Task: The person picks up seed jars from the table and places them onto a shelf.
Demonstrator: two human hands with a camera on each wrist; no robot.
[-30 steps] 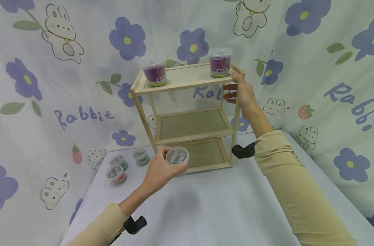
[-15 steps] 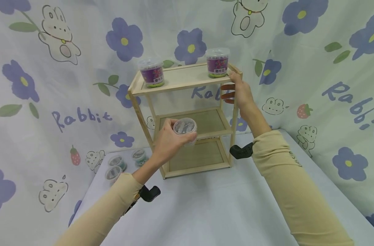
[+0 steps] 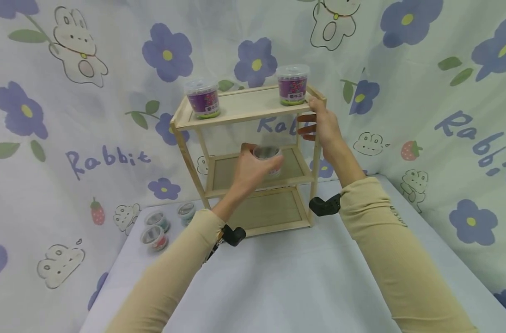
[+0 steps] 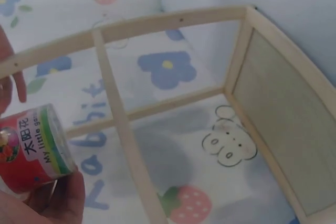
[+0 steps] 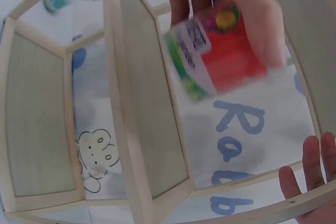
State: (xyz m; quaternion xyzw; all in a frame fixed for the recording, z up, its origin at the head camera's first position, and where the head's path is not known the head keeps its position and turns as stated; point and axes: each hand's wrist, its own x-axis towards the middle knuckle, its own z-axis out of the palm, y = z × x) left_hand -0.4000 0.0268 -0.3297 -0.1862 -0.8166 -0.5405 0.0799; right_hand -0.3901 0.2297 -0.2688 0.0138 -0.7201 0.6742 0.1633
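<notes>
My left hand (image 3: 252, 172) grips a small plastic cup (image 3: 267, 151) with a clear lid, holding it over the middle tier of a three-tier wooden shelf (image 3: 248, 111). The cup's red label with flowers shows in the left wrist view (image 4: 26, 150), and the cup is blurred in the right wrist view. At the shelf's upper right corner, my right hand (image 3: 328, 128) grips the frame, thumb on top and fingers by the post. Two purple-labelled cups stand on the top tier: a left cup (image 3: 204, 101) and a right cup (image 3: 293, 86), close to my right thumb.
Left of the shelf, several lidded cups sit on the white tabletop: a red one (image 3: 155, 237), a green one behind it (image 3: 158, 221) and another green one (image 3: 186, 212). A patterned curtain (image 3: 124, 106) hangs behind and at the sides.
My left hand has carried the cup up and to the right, from in front of the lower tier to over the middle tier. My right hand keeps its place on the shelf corner.
</notes>
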